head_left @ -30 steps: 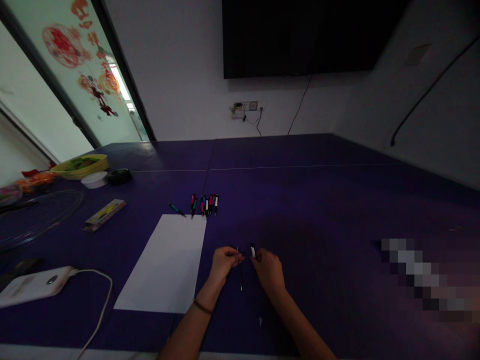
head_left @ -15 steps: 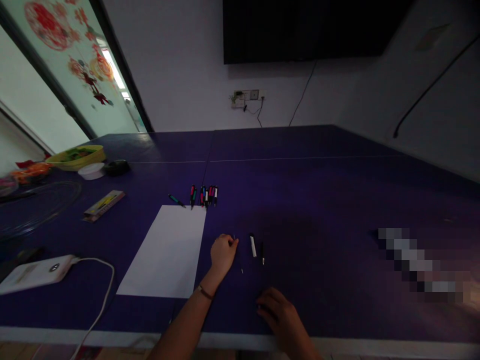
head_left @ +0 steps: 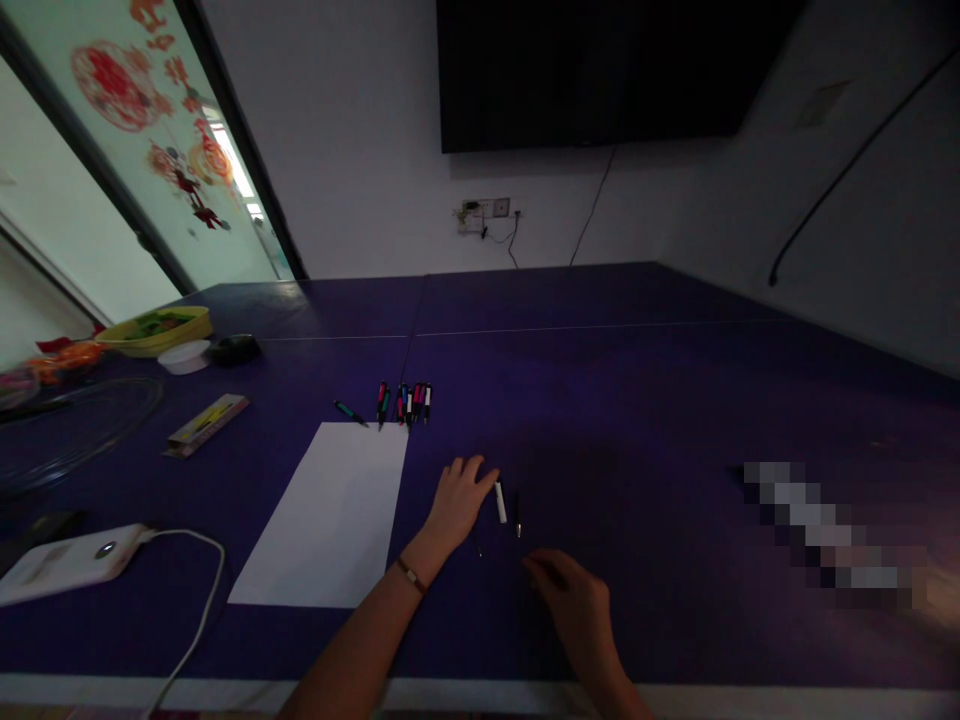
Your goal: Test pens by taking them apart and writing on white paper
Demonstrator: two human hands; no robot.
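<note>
My left hand (head_left: 459,502) lies low over the purple table with its fingers spread, one fingertip at the upper end of a white pen barrel (head_left: 501,503). Whether it touches the barrel I cannot tell. Just right of the barrel is a dark pen part with a shiny tip (head_left: 517,516). A thin pen refill (head_left: 478,545) shows partly from under my left hand. Nearer the table's front edge, my right hand (head_left: 576,597) has its thumb and fingers pinched together; anything between them is too small to make out.
A white sheet of paper (head_left: 322,520) lies left of my hands, several coloured pens (head_left: 406,402) at its top edge. Further left are a narrow box (head_left: 206,425), a white power bank (head_left: 75,562) with a cable, and a yellow basket (head_left: 157,335). A pixelated patch covers the right side.
My left hand has opened from a pinch at the refill and moved right to the white barrel. My right hand has moved slightly up. The view has tilted a little.
</note>
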